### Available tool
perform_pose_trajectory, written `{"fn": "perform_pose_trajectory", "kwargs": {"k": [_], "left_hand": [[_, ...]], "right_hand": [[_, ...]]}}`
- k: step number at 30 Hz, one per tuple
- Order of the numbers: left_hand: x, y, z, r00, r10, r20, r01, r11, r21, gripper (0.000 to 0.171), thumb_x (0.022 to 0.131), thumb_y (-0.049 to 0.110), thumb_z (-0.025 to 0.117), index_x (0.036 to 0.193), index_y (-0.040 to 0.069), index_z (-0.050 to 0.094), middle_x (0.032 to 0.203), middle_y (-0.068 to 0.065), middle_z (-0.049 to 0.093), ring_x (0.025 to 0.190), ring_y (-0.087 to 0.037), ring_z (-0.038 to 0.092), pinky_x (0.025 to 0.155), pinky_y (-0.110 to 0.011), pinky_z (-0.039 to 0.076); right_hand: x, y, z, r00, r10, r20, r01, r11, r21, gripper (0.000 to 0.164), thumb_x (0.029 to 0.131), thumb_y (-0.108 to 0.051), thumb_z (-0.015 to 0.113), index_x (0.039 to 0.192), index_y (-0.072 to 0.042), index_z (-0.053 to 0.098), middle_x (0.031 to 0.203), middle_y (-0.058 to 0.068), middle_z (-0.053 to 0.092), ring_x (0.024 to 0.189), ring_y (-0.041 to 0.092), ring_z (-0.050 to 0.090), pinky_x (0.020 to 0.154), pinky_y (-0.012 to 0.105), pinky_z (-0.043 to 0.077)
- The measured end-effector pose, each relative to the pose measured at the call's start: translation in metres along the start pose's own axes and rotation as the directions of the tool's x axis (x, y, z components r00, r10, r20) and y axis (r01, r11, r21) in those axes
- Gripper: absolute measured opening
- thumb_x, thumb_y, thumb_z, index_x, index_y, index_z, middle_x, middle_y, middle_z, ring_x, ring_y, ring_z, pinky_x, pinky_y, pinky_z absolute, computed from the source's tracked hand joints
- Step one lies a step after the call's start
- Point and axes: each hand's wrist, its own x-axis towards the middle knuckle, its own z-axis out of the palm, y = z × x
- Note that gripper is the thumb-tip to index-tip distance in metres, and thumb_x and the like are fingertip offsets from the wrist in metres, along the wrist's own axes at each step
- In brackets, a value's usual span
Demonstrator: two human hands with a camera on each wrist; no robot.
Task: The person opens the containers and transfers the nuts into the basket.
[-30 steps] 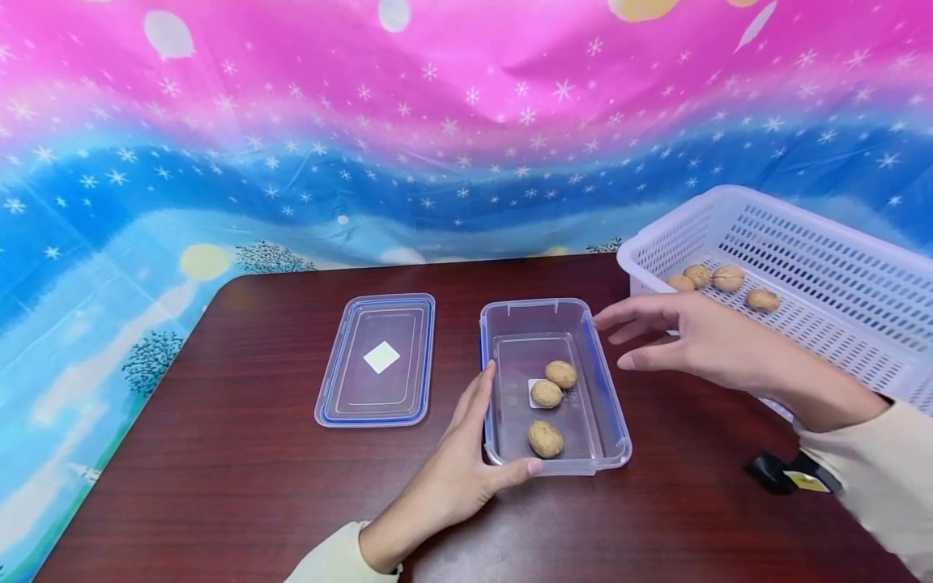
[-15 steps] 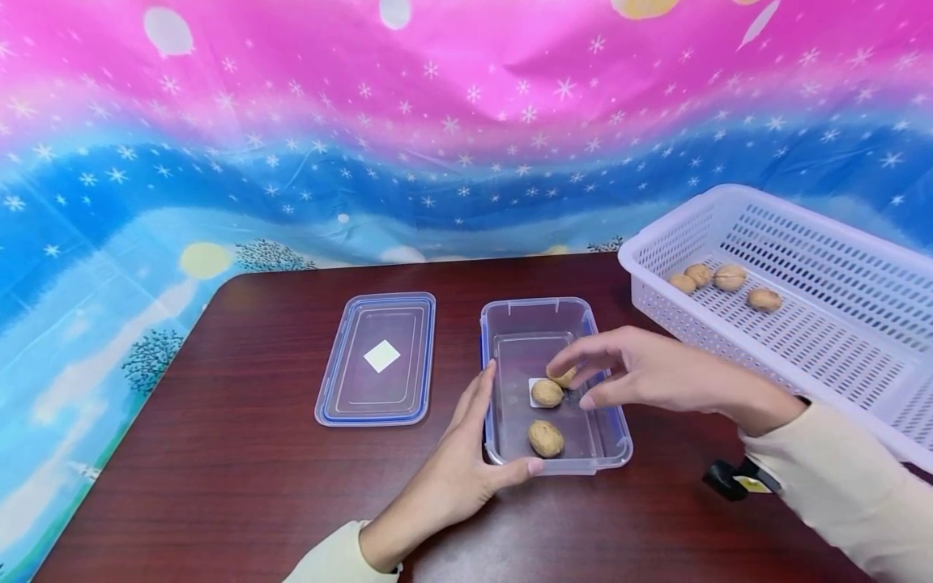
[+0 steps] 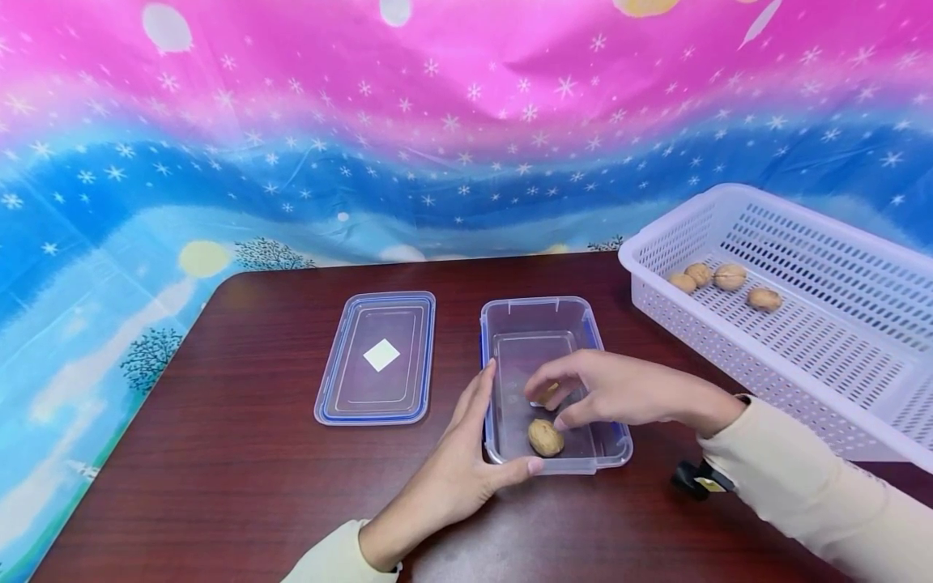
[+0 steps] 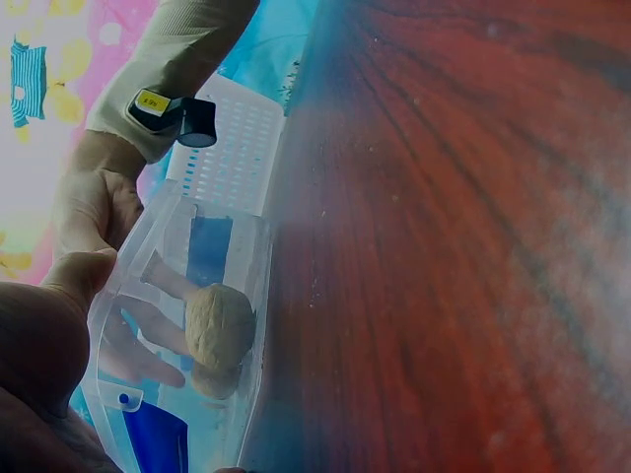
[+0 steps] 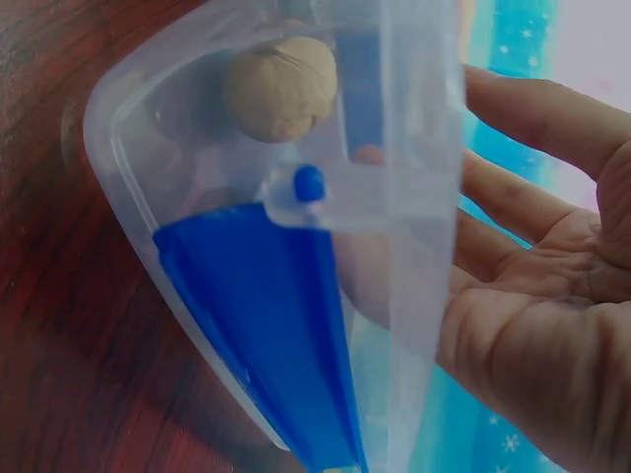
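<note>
A clear plastic food container (image 3: 521, 344) stands on the table with walnuts in it. My left hand (image 3: 462, 470) holds its near left corner, fingers along the left wall and thumb on the front rim. My right hand (image 3: 619, 389) reaches over the right wall, its fingers spread and bent down among the walnuts. One walnut (image 3: 546, 438) lies near the front wall in plain sight. Another walnut (image 3: 551, 394) shows only partly between the right fingers, and the hand covers the area behind it. In the right wrist view, the right fingers (image 5: 523, 108) appear beyond the container wall.
A white perforated basket (image 3: 824, 360) with several walnuts (image 3: 730, 277) stands at the right. Left of the container lies its clear lid (image 3: 401, 385) with a blue seal and a white square label (image 3: 382, 355). A printed cloth (image 3: 466, 162) hangs behind the dark table (image 3: 240, 453).
My right hand has moved left and down from beside the basket, over the container's right wall, to the walnuts inside. The left hand has kept its place on the container.
</note>
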Motion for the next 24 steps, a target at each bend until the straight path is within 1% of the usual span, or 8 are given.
{"fn": "perform_pose_trajectory", "kwargs": {"k": [4,7,11,17,24], "left_hand": [[0.0,0.0,0.0,1.0,0.0,0.001,0.0,1.0,-0.001,0.117,0.083,0.042,0.087,0.169,0.035,0.009,0.175,0.003,0.018,0.155,-0.027,0.032,0.121,-0.057,0.032],[0.0,0.001,0.0,1.0,-0.004,0.003,0.004,1.0,-0.001,0.116,0.084,0.042,0.087,0.169,0.037,0.009,0.175,0.004,0.017,0.155,-0.027,0.032,0.122,-0.056,0.032],[0.0,0.001,0.0,1.0,-0.005,0.003,0.005,1.0,-0.001,0.116,0.084,0.042,0.087,0.169,0.037,0.009,0.175,0.004,0.017,0.155,-0.027,0.031,0.121,-0.057,0.032],[0.0,0.001,-0.001,1.0,-0.005,0.007,0.005,1.0,0.0,0.117,0.083,0.041,0.087,0.169,0.036,0.009,0.175,0.004,0.017,0.156,-0.027,0.031,0.122,-0.057,0.031],[0.0,0.0,0.0,1.0,-0.005,0.005,0.005,1.0,-0.003,0.117,0.083,0.041,0.087,0.169,0.035,0.009,0.175,0.004,0.017,0.155,-0.026,0.031,0.122,-0.056,0.031]], "right_hand": [[0.003,-0.001,0.005,1.0,0.01,0.003,-0.01,0.999,-0.033,0.041,0.091,-0.008,0.074,0.13,-0.001,0.068,0.132,0.018,0.067,0.114,0.022,0.071,0.094,0.028,0.057],[0.005,0.0,0.009,1.0,0.015,0.006,-0.015,0.999,-0.045,0.041,0.089,-0.008,0.075,0.129,-0.001,0.069,0.129,0.018,0.063,0.11,0.02,0.072,0.093,0.025,0.057],[0.008,0.001,0.012,1.0,0.024,0.01,-0.024,0.999,-0.035,0.042,0.087,-0.005,0.074,0.128,0.001,0.069,0.124,0.017,0.059,0.108,0.02,0.074,0.09,0.022,0.057],[0.012,0.003,0.014,1.0,0.017,0.019,-0.016,0.999,-0.044,0.04,0.086,-0.004,0.072,0.126,0.0,0.07,0.122,0.017,0.059,0.106,0.019,0.074,0.091,0.022,0.057],[0.016,0.006,0.016,0.999,0.0,0.042,0.001,1.0,-0.017,0.039,0.085,-0.001,0.072,0.124,0.002,0.07,0.12,0.018,0.06,0.105,0.018,0.074,0.09,0.022,0.057]]}}
